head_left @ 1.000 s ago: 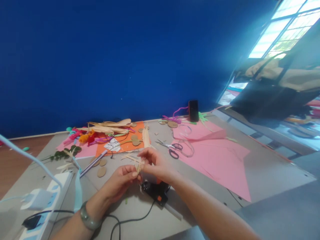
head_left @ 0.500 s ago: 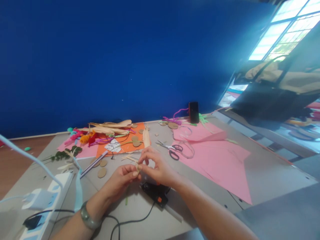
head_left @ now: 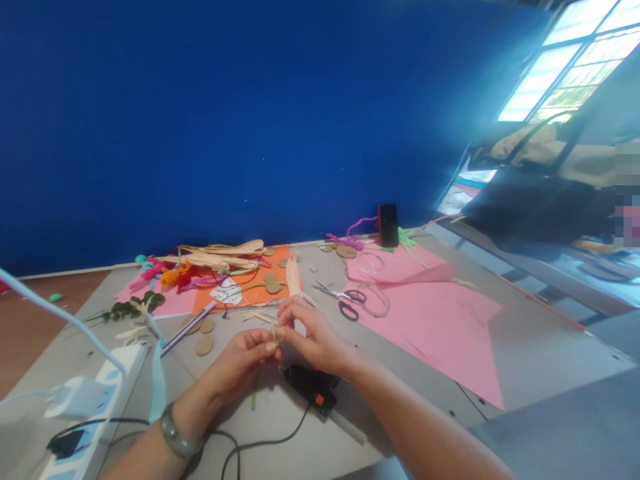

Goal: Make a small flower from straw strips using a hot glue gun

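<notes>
We see a pale strip (head_left: 275, 337) between the fingertips of both hands, above the near middle of the table (head_left: 280, 460). The left hand (head_left: 250, 355) pinches it narrowly between thumb and fingers; the right hand (head_left: 317, 341) meets it from the other side, thumb and forefinger close together on it. Its ends are mostly hidden from us.

We judge it very light, dry and bendable, likely to split along its length if twisted hard, and not slippery. We would take it flat between thumb and fingertip, close to the part being worked, with light pressure.

Just beneath the right hand lies a black glue gun (head_left: 310, 390). Loose scraps (head_left: 257, 316) lie just beyond the fingers, and discs (head_left: 204, 345) to the left. Scissors (head_left: 336, 291) lie right of the hands, beside a pink sheet (head_left: 435, 333). At far left, a bundle of strips (head_left: 225, 256) rests on an orange sheet (head_left: 255, 297); a power strip (head_left: 125, 360) sits at near left.
</notes>
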### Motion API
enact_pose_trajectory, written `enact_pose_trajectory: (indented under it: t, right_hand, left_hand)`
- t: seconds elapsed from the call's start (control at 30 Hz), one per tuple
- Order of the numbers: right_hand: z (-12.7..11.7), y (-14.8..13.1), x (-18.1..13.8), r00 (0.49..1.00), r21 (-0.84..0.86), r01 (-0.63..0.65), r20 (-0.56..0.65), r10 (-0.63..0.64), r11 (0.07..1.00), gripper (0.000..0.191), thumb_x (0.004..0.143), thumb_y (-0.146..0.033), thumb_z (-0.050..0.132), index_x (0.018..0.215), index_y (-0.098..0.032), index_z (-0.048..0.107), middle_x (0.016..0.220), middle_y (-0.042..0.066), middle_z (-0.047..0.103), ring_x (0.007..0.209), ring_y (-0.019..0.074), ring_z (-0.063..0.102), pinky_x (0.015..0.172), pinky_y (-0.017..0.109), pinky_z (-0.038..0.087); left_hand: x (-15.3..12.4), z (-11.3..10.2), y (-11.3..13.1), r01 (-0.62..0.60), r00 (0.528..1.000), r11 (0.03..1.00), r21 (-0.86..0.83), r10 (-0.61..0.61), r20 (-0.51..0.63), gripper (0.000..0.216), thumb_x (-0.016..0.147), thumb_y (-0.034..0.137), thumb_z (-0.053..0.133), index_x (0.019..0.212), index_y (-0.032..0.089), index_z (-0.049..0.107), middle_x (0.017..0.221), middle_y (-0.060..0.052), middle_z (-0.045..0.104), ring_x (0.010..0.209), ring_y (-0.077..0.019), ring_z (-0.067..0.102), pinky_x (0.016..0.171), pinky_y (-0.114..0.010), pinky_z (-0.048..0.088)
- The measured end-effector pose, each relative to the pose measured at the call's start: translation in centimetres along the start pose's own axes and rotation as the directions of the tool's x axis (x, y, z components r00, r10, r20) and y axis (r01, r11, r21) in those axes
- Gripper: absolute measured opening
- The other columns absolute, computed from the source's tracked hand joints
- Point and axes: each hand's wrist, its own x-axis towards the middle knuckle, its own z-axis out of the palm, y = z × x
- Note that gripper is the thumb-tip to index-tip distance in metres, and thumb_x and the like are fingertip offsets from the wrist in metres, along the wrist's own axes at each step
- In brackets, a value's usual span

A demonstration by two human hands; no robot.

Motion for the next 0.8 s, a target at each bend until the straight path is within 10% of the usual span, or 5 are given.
enact_pose_trajectory:
  t: [0.47, 0.8]
  right_hand:
    - [1.1, -0.1, -0.3, 0.95, 0.07, -0.19, -0.238, 0.202, 0.979, 0.013, 0.087, -0.03, 0.056, 0.093, -0.019, 0.056, 0.085, 0.002, 0.059, 0.067, 0.0119, 0.051, 0.064, 0.026, 0.042]
    - [4.4, 1.2, -1.5, 0.934, 0.112, -0.326, -0.115, 0.338, 0.939, 0.021, 0.075, -0.037, 0.071, 0.071, -0.018, 0.061, 0.06, -0.002, 0.057, 0.05, 0.0096, 0.044, 0.048, 0.023, 0.035]
  left_hand:
    - [0.0, 0.1, 0.5, -0.033, 0.998, 0.99, -0.134, 0.025, -0.066, 0.019, 0.069, 0.028, 0.08, 0.07, 0.014, 0.067, 0.072, -0.004, 0.067, 0.061, -0.0125, 0.057, 0.06, -0.024, 0.042]
    - [0.5, -0.3, -0.1, -0.175, 0.967, 0.956, -0.235, 0.122, -0.223, 0.024, 0.063, 0.026, 0.084, 0.07, 0.015, 0.065, 0.067, 0.0, 0.063, 0.063, -0.0116, 0.059, 0.064, -0.023, 0.044]
